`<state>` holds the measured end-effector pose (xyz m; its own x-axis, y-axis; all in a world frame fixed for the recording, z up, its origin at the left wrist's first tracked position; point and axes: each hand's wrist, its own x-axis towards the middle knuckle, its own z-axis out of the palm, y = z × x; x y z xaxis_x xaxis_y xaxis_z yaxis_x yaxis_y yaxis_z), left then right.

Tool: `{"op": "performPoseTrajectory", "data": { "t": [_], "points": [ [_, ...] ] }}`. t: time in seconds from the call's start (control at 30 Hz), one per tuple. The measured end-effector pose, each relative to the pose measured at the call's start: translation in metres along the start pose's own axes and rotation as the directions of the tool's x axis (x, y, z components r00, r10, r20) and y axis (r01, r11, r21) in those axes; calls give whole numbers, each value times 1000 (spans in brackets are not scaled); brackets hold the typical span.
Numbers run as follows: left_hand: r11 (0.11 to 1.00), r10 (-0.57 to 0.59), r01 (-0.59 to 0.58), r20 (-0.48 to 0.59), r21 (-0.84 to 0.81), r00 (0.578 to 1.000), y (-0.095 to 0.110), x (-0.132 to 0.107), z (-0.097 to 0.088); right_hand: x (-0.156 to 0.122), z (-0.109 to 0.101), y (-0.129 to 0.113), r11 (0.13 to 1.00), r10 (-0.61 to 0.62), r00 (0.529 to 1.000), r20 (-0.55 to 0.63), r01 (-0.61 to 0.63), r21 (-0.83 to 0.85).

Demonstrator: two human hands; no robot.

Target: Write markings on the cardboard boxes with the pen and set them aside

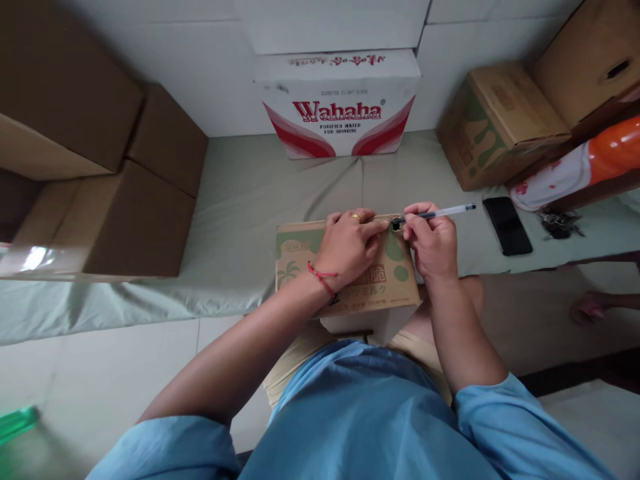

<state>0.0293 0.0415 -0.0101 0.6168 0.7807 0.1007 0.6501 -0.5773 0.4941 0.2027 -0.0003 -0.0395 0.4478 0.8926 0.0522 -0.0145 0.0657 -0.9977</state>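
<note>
A small cardboard box point(300, 250) with green palm prints and brown lettering rests on my lap against the edge of a low bed. My left hand point(347, 247), with a gold ring and a red string at the wrist, lies curled on the box top, fingers pressed at its far edge. My right hand point(433, 240) is closed around a pen point(445, 213) with a clear barrel, held sideways. The pen's dark tip meets the box's far edge between my two hands.
The bed's pale green sheet point(240, 200) carries a white Wahaha water carton point(337, 100), brown boxes point(125, 193) at left, and more cartons point(495, 120) at right. A black phone point(507, 225) and keys point(560, 223) lie right of my hands. Another person's foot point(590, 307) shows at far right.
</note>
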Motion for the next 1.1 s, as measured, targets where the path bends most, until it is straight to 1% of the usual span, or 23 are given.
{"op": "performPoseTrajectory", "data": {
  "t": [0.1,0.17,0.23,0.3,0.57,0.9,1.1],
  "points": [
    [1000,-4,4,5,1,1000,1,0,-1,-1,6,0,998,-63,994,-94,62,-19],
    [1000,-5,5,6,-4,1000,2,0,-1,-2,9,-2,985,-147,978,-150,132,-108],
    [1000,-8,8,6,-12,1000,1,0,-2,-2,10,-3,954,-227,961,-156,187,-234],
    [1000,-11,11,12,-21,1000,1,1,-2,-2,10,-3,924,-264,954,-143,208,-322],
    [999,-12,14,29,-46,1000,3,2,-3,-5,9,-3,873,-293,946,-137,206,-441],
    [998,-16,17,19,-53,1000,3,1,-2,-4,8,-2,859,-300,947,-118,214,-466],
    [998,-17,19,24,-58,1000,3,2,-3,-4,8,-5,827,-289,951,-108,191,-528]
  ]
}}
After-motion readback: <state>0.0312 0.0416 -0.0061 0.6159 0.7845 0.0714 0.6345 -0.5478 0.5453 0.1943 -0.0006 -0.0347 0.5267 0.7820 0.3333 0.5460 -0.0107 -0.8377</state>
